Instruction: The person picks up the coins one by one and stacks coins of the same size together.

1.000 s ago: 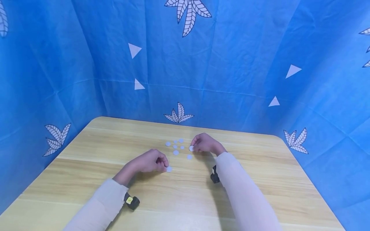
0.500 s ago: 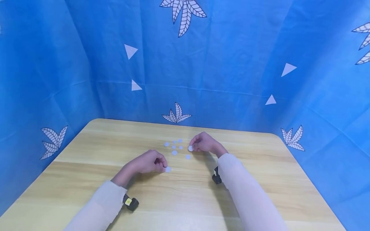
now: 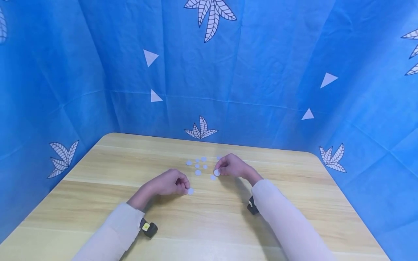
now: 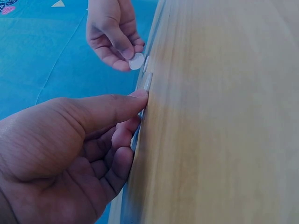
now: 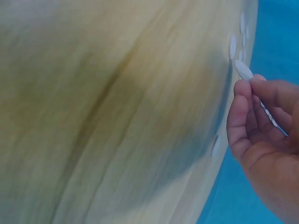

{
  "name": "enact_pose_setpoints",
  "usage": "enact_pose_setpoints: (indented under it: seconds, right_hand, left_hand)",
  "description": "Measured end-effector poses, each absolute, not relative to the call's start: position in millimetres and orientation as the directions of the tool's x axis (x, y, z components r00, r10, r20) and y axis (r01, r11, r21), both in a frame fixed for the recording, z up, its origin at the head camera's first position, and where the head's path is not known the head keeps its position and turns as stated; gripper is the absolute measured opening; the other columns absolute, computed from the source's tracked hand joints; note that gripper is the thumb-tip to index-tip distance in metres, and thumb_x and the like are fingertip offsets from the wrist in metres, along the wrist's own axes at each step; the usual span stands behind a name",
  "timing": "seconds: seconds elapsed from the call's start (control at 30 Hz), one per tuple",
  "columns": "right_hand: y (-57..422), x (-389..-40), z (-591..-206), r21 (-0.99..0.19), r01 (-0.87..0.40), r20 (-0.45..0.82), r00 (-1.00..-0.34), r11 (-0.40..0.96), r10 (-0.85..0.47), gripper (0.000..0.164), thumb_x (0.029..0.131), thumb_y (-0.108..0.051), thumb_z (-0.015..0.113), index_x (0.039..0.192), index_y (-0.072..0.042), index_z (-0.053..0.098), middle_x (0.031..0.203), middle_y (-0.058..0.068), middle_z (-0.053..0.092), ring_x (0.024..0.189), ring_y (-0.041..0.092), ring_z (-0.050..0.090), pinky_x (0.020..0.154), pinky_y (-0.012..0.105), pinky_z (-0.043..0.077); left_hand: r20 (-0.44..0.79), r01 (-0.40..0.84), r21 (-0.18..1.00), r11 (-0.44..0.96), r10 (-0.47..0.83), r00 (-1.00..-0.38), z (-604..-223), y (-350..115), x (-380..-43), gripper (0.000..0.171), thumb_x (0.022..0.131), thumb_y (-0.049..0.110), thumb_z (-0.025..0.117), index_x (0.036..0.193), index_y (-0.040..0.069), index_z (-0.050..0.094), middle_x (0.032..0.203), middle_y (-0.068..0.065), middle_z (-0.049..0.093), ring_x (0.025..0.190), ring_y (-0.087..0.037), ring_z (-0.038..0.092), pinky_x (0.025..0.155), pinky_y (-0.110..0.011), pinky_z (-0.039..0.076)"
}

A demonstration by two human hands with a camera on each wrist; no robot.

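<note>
Near the table's middle my left hand (image 3: pixel 171 182) has its fingers curled, thumb and fingertips at the edge of a small white disc (image 3: pixel 191 191). The left wrist view shows that disc (image 4: pixel 148 82) edge-on, low at the wood, with the thumb tip over its rim. Farther back and to the right, my right hand (image 3: pixel 233 166) pinches another white disc (image 3: pixel 217 173) between thumb and forefinger. In the right wrist view this held disc (image 5: pixel 243 70) is tilted and sticks out past the fingertips. A loose disc (image 3: pixel 213 177) lies just in front of the right hand.
Several white discs of different sizes, among them a larger disc (image 3: pixel 198 173), lie in a loose group left of the right hand. One disc (image 3: pixel 219 157) shows behind that hand. The wooden table (image 3: pixel 209 224) ends at a blue patterned curtain (image 3: pixel 254 72) on three sides.
My right hand has moved a little toward me with a disc pinched in it, and a disc now shows behind it. The left hand has stayed in place.
</note>
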State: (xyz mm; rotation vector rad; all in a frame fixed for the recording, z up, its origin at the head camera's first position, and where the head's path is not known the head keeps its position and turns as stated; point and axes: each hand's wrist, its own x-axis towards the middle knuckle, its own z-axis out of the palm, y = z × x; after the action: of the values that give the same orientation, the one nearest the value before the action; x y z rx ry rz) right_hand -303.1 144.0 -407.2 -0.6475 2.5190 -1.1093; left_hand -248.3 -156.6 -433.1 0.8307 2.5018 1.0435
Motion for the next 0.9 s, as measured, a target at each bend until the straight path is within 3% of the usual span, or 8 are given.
enact_pose_setpoints:
  seconds: [0.17,0.47,0.7,0.9]
  right_hand:
    - [143,-297,-407,-0.745,-0.311,-0.081,-0.836,0.590,-0.542,0.015,0.092,0.005,0.066,0.103,0.000,0.074,0.099,0.007,0.074,0.087,0.015,0.066,0.081,0.030,0.055]
    - [141,-287,-408,-0.739,-0.386,-0.041,-0.792,0.553,-0.609,0.012,0.094,0.001,0.068,0.102,-0.001,0.076,0.100,0.007,0.076,0.088,0.014,0.067,0.082,0.031,0.055]
    - [135,-278,-412,-0.701,-0.458,-0.013,-0.758,0.547,-0.652,0.011,0.095,-0.001,0.069,0.100,-0.005,0.077,0.100,0.002,0.076,0.096,0.013,0.069,0.094,0.036,0.055]
    - [129,-271,-413,-0.691,-0.478,-0.012,-0.743,0.543,-0.669,0.012,0.094,0.000,0.069,0.100,-0.007,0.078,0.097,-0.001,0.076,0.093,0.009,0.068,0.090,0.032,0.055]
  left_hand:
    - [-0.061,0.389,0.721,0.574,0.612,-0.789,-434,-158,-248,0.010,0.089,0.004,0.077,0.092,0.013,0.074,0.077,0.003,0.063,0.069,-0.012,0.055,0.065,-0.025,0.048]
    - [-0.046,0.404,0.723,0.560,0.623,-0.781,-431,-157,-247,0.009,0.089,0.003,0.076,0.093,0.011,0.074,0.078,0.003,0.064,0.070,-0.013,0.055,0.065,-0.025,0.048]
    - [-0.047,0.407,0.716,0.567,0.621,-0.783,-432,-157,-247,0.009,0.088,0.003,0.077,0.092,0.011,0.074,0.077,0.003,0.063,0.070,-0.012,0.054,0.065,-0.024,0.048]
    - [-0.047,0.404,0.721,0.563,0.621,-0.783,-432,-156,-248,0.009,0.089,0.003,0.076,0.092,0.011,0.074,0.077,0.003,0.064,0.070,-0.012,0.055,0.065,-0.025,0.048]
